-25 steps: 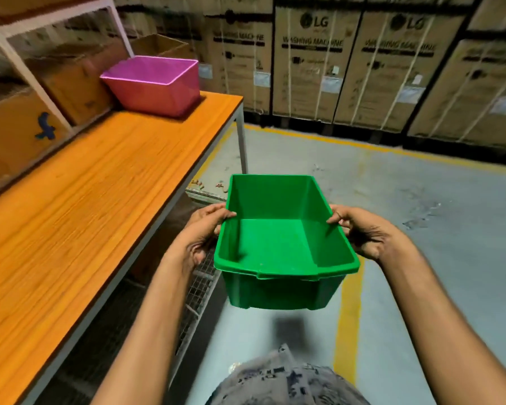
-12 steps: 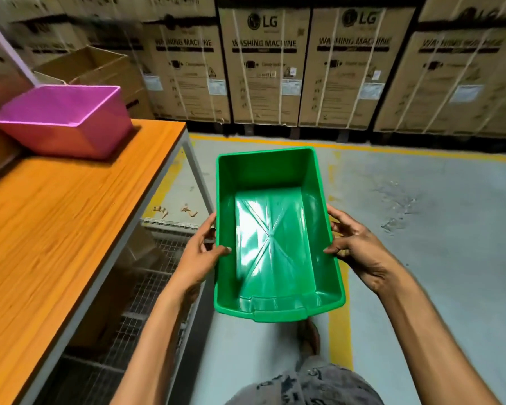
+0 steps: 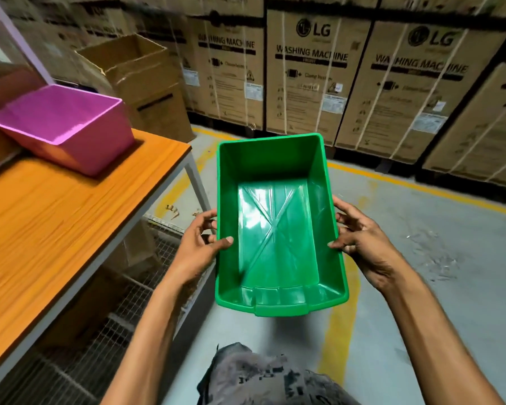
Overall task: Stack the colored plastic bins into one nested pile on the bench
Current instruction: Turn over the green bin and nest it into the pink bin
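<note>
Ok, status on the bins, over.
Left grip, right grip holding green bin beside bench. Pink bin on bench, not yet nested. Nothing seen in the way.

1. We see a green bin (image 3: 275, 244). It is bright green all over, with shiny white spots and crossing lines on its bottom.
2. We see a pink bin (image 3: 70, 121). It is purple-pink inside and a softer pink outside.
3. The bench (image 3: 56, 229) is orange on top with thin, darker wood stripes. Its leg (image 3: 197, 182) is pale grey.
4. The floor (image 3: 450, 258) is grey with a yellow line (image 3: 338, 331) painted on it.
5. The big boxes (image 3: 310, 92) are brown with black words and pale straps.
6. The cloth (image 3: 260, 378) at the bottom is grey with dark blotches.
</note>
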### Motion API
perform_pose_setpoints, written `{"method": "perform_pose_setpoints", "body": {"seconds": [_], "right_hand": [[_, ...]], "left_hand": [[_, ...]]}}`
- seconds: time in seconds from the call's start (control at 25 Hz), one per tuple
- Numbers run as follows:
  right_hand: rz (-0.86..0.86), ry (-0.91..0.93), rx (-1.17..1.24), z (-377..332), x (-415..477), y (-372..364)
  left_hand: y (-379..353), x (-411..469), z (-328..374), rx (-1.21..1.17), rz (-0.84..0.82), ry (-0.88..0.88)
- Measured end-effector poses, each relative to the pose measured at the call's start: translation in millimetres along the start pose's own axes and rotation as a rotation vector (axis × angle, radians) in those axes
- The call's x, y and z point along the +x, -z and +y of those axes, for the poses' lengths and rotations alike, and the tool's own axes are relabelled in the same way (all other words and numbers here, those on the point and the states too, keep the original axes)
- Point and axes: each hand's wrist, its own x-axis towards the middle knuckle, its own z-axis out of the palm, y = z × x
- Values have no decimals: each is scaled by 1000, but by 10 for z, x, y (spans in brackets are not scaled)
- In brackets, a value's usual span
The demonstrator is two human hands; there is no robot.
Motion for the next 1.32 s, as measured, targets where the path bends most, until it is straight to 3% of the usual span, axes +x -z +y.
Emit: {"method": "perform_pose_setpoints", "body": {"seconds": [0.64,0.96,1.32], "right_hand": [[-256,140,-51,-1302,2831,-614],[-600,-51,111,-2104,4052,-1035],[-954,-228,-4,-2774,5231,-1961]], "left_hand": [[558,2232,551,-173,174,-67],[810,2851,1071,-401,356,-89],[1067,3083,1517,-494,730,-85]]}}
